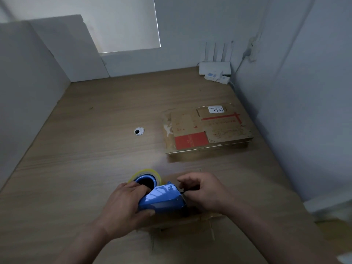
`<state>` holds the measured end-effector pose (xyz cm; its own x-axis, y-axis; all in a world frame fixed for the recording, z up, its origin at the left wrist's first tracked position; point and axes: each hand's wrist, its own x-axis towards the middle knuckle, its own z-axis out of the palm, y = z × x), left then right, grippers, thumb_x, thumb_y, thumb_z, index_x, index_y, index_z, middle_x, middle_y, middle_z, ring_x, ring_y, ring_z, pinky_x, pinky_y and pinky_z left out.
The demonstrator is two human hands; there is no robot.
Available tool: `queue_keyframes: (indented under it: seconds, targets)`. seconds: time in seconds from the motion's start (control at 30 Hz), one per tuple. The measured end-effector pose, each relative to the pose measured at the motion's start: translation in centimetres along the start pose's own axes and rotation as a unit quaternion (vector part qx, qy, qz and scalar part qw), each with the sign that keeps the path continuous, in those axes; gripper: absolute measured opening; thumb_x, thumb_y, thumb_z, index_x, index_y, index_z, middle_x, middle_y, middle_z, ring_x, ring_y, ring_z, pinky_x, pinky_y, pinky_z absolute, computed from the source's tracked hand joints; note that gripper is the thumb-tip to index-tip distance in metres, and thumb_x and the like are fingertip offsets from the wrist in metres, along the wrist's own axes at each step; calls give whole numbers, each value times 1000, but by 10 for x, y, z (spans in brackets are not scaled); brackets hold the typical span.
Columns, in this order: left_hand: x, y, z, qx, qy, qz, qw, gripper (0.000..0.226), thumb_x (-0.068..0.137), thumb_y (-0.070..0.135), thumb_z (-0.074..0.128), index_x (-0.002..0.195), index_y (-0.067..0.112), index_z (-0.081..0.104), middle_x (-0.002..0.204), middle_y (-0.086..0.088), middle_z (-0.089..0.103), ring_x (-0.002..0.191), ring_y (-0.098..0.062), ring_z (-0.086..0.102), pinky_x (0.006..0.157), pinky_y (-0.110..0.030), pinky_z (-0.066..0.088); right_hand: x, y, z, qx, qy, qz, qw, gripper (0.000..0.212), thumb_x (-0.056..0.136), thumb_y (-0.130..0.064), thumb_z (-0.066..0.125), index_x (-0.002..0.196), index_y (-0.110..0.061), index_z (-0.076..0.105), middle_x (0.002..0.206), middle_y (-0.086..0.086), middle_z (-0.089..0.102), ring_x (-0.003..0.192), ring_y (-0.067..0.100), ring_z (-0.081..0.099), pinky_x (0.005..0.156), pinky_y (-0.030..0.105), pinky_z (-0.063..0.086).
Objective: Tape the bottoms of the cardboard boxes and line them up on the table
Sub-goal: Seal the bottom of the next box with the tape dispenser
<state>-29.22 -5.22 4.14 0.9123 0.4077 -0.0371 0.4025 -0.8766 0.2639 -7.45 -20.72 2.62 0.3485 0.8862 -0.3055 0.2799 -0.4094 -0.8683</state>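
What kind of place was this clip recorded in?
Probably a small office or home desk nook used for packing: a wooden desk with a cable hole, a router in the corner, white partition walls, and flattened cardboard boxes with a tape dispenser.

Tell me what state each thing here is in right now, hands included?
Left hand: gripping the tape dispenser's body.
Right hand: pinching at the dispenser's front end.
Tape dispenser: blue, held low over the table.
Tape roll: mounted on the dispenser.
Cardboard boxes: flattened, stacked, untaped.
Router: antennas upright.
Table: wooden, grommet hole showing.
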Motion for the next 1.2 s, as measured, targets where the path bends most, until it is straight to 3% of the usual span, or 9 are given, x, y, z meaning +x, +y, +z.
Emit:
queue_keyframes:
  seconds: [0.13, 0.23, 0.37, 0.53, 0.7, 0.8, 1.0, 1.07, 1.2]
  targets:
    - [0, -2, -2, 0, -7, -6, 1000, 35, 69, 64, 60, 85, 33, 61, 78, 14, 61, 70, -10, 58, 64, -26, 44, 3, -2, 9, -26, 46, -10, 999, 27, 90, -15, 72, 114, -27, 71, 102, -18, 68, 97, -2, 63, 88, 23, 56]
    - [1, -1, -5, -11, -14, -1, 1000, 35, 68, 64, 60, 82, 32, 60, 75, 15, 60, 67, -10, 57, 61, -18, 37, 8, 4, 14, -29, 98, 21, 995, 19, 85, -25, 77, 89, -42, 70, 94, -15, 71, 91, 1, 65, 86, 33, 58]
    - [5, -2, -9, -28, -44, 5, 999, 40, 70, 67, 53, 91, 34, 60, 83, 15, 62, 75, -8, 54, 70, -9, 28, 6, 4, 12, -12, 124, 35, 992, 19, 82, -24, 78, 67, -33, 70, 82, -10, 72, 82, 4, 67, 81, 40, 57]
    - [18, 1, -20, -42, -89, 13, 995, 42, 68, 73, 43, 96, 42, 50, 89, 21, 55, 76, 1, 45, 68, -10, 29, -8, 1, 11, -51, 120, 13, 991, 13, 94, -30, 63, 81, -30, 63, 92, -7, 66, 87, 9, 62, 80, 38, 55]
    - [26, 6, -23, 2, -98, 19, 995, 34, 82, 62, 62, 104, 38, 56, 97, 18, 60, 88, -3, 53, 82, -21, 43, -15, 16, 18, -165, 159, -44, 972, 14, 101, -37, 50, 88, -31, 54, 84, -12, 57, 78, 4, 52, 65, 20, 40]
    - [28, 11, -23, 11, -103, 29, 994, 34, 83, 61, 62, 106, 36, 58, 99, 18, 61, 90, -3, 54, 85, -21, 43, -15, 31, 29, -190, 203, -74, 958, 14, 101, -34, 50, 89, -27, 53, 82, -11, 55, 75, 5, 49, 62, 18, 35]
    - [37, 9, -43, -37, -158, 29, 986, 22, 82, 59, 67, 90, 40, 58, 89, 19, 61, 81, 1, 56, 71, -17, 45, -10, 37, 25, -117, 196, -70, 971, 25, 99, -46, 45, 86, -26, 53, 77, -10, 56, 73, 8, 53, 60, 18, 38]
    - [38, 6, -50, -56, -179, 21, 982, 19, 82, 55, 69, 83, 43, 56, 84, 20, 61, 77, 1, 57, 64, -15, 41, -11, 37, 23, -99, 187, -58, 976, 21, 101, -40, 48, 86, -27, 54, 78, -8, 58, 74, 9, 55, 61, 19, 39]
    - [34, -10, -63, -118, -193, -31, 974, 26, 73, 54, 73, 85, 31, 68, 77, 12, 67, 70, -4, 61, 63, -25, 47, -12, 35, 18, -47, 174, -23, 983, 19, 100, -37, 49, 85, -28, 57, 83, -5, 61, 77, 8, 57, 67, 26, 46]
